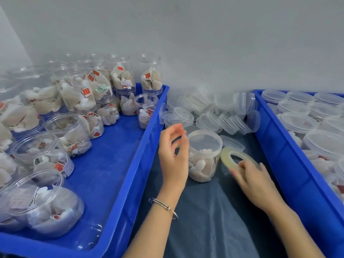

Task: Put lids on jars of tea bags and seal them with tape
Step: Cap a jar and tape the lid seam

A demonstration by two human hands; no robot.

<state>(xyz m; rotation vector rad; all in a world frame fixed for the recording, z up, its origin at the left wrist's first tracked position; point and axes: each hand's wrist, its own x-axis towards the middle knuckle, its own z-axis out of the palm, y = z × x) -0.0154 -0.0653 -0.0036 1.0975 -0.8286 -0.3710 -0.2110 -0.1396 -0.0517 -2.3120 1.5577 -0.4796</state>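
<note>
Right hand (255,181) pinches the tape roll (236,157), left hand (174,151) hovers loose by the lidded jar (203,155), probably light, slick plastic, best gripped round its sides.

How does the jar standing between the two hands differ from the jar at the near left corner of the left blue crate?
The jar between the hands has a clear lid on it; the jar in the crate corner is open, without a lid. The first stands upright on the dark cloth between the crates; the second sits in the left blue crate and appears tilted. Both are clear plastic and hold tea bags.
</note>
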